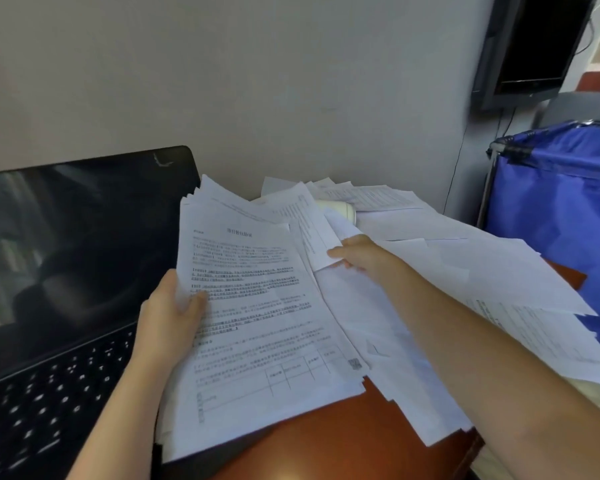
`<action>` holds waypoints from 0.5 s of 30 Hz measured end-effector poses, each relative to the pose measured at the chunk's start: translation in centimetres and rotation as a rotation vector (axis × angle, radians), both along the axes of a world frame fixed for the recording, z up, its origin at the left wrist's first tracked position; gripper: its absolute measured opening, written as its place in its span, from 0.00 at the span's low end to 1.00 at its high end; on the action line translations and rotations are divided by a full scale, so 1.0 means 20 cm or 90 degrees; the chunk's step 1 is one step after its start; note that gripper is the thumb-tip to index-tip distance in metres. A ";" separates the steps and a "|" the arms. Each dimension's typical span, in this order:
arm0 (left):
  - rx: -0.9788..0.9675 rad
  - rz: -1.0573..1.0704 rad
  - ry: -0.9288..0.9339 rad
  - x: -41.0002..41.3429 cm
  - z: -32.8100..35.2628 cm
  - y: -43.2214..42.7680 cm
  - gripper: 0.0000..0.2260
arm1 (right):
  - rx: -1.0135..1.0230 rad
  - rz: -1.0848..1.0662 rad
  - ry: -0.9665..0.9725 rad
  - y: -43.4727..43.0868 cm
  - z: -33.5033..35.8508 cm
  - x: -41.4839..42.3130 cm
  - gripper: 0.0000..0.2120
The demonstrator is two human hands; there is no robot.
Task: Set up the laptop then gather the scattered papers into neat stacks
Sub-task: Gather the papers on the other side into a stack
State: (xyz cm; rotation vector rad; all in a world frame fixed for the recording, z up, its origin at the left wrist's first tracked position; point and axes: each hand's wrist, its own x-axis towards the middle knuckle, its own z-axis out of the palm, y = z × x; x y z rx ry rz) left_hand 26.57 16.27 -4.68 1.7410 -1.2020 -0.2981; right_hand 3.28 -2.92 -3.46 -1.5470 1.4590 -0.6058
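Observation:
An open black laptop (66,271) stands at the left, its screen dark and its keyboard towards me. My left hand (172,317) grips the left edge of a thick bundle of printed papers (257,323), thumb on the top page. Farther back, my right hand (357,254) pinches a folded white sheet (316,233) among loose papers (465,265) scattered over the right side of the reddish-brown desk (326,445).
A white cylindrical object (340,209) lies half buried under the sheets near the wall. A blue fabric bin on a metal frame (561,209) stands right of the desk. A dark monitor (534,46) hangs at the upper right, with a cable running down the wall.

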 end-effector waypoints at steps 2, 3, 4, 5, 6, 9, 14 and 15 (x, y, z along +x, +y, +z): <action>-0.021 0.010 0.033 0.01 0.00 0.00 0.06 | -0.016 0.036 -0.025 0.02 -0.02 0.05 0.20; -0.028 0.015 0.044 0.01 0.00 0.00 0.06 | -0.052 0.012 -0.064 0.02 -0.03 0.07 0.15; -0.033 0.020 0.057 0.02 -0.01 0.00 0.06 | -0.090 -0.037 -0.119 0.02 -0.02 0.07 0.08; -0.036 0.026 0.070 0.02 0.00 0.00 0.06 | -0.130 -0.099 -0.185 0.02 0.00 0.05 0.06; -0.034 0.030 0.081 0.02 0.00 0.00 0.06 | -0.165 -0.163 -0.238 0.02 0.03 0.01 0.09; -0.036 0.031 0.102 0.02 0.02 -0.01 0.06 | -0.233 -0.267 -0.365 0.10 0.10 -0.19 0.10; -0.026 0.043 0.118 -0.07 0.03 -0.07 0.07 | -0.107 -0.237 -0.501 0.43 -0.01 -0.43 0.07; -0.016 0.044 0.113 -0.09 0.03 -0.07 0.07 | -0.081 -0.208 -0.473 0.49 -0.05 -0.46 0.08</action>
